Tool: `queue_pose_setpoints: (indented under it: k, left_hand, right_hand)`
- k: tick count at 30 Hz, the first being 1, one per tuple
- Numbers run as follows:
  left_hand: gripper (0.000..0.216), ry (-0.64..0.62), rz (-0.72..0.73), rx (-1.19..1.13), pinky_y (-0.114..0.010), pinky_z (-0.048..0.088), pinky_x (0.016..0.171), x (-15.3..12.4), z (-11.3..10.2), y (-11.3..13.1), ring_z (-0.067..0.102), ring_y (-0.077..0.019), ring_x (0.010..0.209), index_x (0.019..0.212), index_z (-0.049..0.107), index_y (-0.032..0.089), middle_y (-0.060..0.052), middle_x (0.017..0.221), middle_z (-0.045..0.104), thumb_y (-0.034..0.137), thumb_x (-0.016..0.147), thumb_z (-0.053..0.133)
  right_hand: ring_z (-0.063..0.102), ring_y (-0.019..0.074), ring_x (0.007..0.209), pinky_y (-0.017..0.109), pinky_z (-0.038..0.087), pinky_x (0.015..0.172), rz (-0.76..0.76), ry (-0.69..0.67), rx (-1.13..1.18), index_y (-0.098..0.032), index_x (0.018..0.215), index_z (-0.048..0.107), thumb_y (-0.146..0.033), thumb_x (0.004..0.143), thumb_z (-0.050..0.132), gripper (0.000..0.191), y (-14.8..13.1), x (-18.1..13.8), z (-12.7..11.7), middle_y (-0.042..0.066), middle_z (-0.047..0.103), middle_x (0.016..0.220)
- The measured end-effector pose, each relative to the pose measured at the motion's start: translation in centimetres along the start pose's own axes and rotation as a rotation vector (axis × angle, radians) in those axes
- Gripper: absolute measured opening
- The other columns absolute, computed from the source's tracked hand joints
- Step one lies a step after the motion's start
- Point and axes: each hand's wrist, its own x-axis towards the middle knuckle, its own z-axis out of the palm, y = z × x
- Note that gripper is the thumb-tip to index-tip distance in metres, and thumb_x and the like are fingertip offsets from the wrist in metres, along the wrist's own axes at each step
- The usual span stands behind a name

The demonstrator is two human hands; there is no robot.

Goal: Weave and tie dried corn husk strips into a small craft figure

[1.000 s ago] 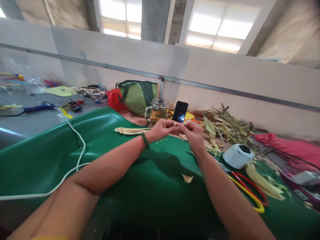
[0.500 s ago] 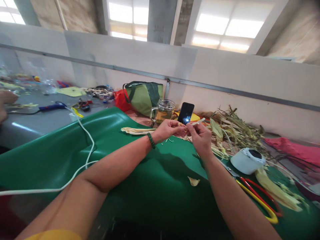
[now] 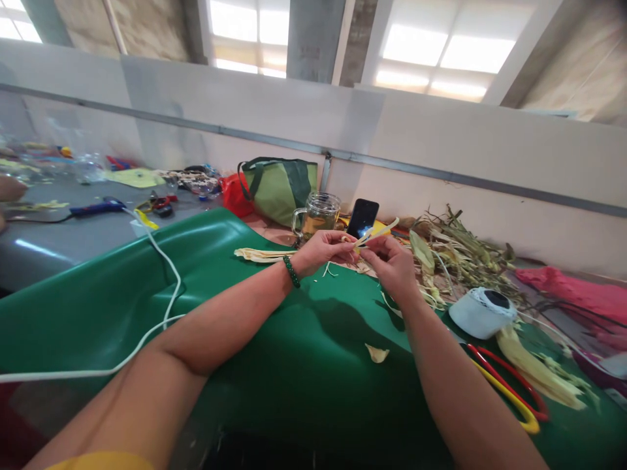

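My left hand (image 3: 321,249) and my right hand (image 3: 392,266) meet above the green sheet (image 3: 235,313) at the far side of the table. Both pinch a pale strip of corn husk (image 3: 378,231) that sticks up and to the right between the fingers. A green bead bracelet (image 3: 291,271) sits on my left wrist. More flat husk strips (image 3: 259,254) lie just left of my left hand. A small husk scrap (image 3: 378,353) lies on the sheet between my forearms.
A glass mug (image 3: 316,217), a dark phone (image 3: 362,218) and a green bag (image 3: 279,186) stand behind my hands. To the right are a heap of dried husks (image 3: 460,251), a white tape roll (image 3: 482,312) and red-and-yellow scissors (image 3: 504,391). A white cable (image 3: 161,287) crosses the sheet on the left.
The husk strip now sticks out longer and higher to the right between my fingers. My hands have stayed together at about the same spot.
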Motion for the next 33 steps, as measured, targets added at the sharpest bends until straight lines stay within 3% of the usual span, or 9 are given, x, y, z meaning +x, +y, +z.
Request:
queue_pose_setpoints:
  k: [6, 12, 16, 20, 27, 33]
  left_hand:
    - [0.034, -0.042, 0.029, 0.042, -0.025, 0.052, 0.067, -0.2, 0.4, 0.0, 0.066, -0.0116, 0.064, 0.089, 0.065, 0.009, -0.004, 0.069, 0.07, 0.032, 0.068, 0.077]
    - [0.036, -0.042, 0.048, 0.079, -0.024, 0.053, 0.068, -0.1, 0.7, -0.3, 0.068, -0.0127, 0.068, 0.09, 0.064, 0.009, -0.005, 0.071, 0.071, 0.032, 0.065, 0.078]
    - [0.036, -0.04, 0.028, 0.107, -0.025, 0.052, 0.069, 0.0, 0.7, -0.4, 0.068, -0.014, 0.07, 0.092, 0.064, 0.008, -0.006, 0.071, 0.071, 0.031, 0.066, 0.077]
    - [0.038, -0.068, -0.013, 0.142, -0.024, 0.051, 0.065, 0.0, 0.4, -0.4, 0.068, -0.0138, 0.069, 0.093, 0.064, 0.009, -0.007, 0.073, 0.071, 0.035, 0.068, 0.076]
    - [0.04, -0.141, -0.031, 0.108, -0.02, 0.049, 0.063, 0.0, 0.0, -0.5, 0.066, -0.0106, 0.066, 0.089, 0.064, 0.011, -0.005, 0.072, 0.07, 0.04, 0.065, 0.077]
    - [0.04, -0.081, 0.084, 0.091, -0.025, 0.053, 0.067, 0.2, 0.3, -1.0, 0.067, -0.0127, 0.065, 0.088, 0.06, 0.01, -0.005, 0.068, 0.069, 0.037, 0.064, 0.078]
  right_hand:
    - [0.055, 0.013, 0.052, 0.027, 0.043, 0.053, 0.038, 0.057, -0.097, -0.017, 0.065, 0.066, -0.05, 0.069, 0.068, 0.034, 0.1, 0.1, -0.2, 0.001, 0.064, 0.057]
    - [0.054, 0.0132, 0.049, 0.027, 0.043, 0.051, 0.054, 0.128, -0.085, -0.018, 0.057, 0.06, -0.048, 0.067, 0.069, 0.033, 0.2, 0.1, 0.2, 0.0, 0.061, 0.052]
    - [0.058, 0.0142, 0.053, 0.028, 0.045, 0.055, 0.025, 0.137, -0.029, -0.018, 0.074, 0.062, -0.04, 0.068, 0.068, 0.024, -0.1, -0.2, 0.5, -0.001, 0.063, 0.059]
    - [0.061, 0.0153, 0.057, 0.029, 0.047, 0.058, -0.016, 0.165, -0.062, -0.019, 0.095, 0.058, -0.034, 0.069, 0.067, 0.031, -0.5, -0.5, 0.7, -0.002, 0.063, 0.062]
    - [0.061, 0.0141, 0.06, 0.03, 0.05, 0.06, -0.063, 0.248, -0.002, -0.02, 0.09, 0.052, -0.03, 0.068, 0.068, 0.028, -0.7, -0.4, 0.8, 0.0, 0.063, 0.073]
    - [0.062, 0.0151, 0.064, 0.032, 0.051, 0.065, 0.01, 0.248, 0.06, -0.019, 0.098, 0.052, -0.032, 0.064, 0.071, 0.041, -0.5, -0.2, 0.7, -0.001, 0.064, 0.073]
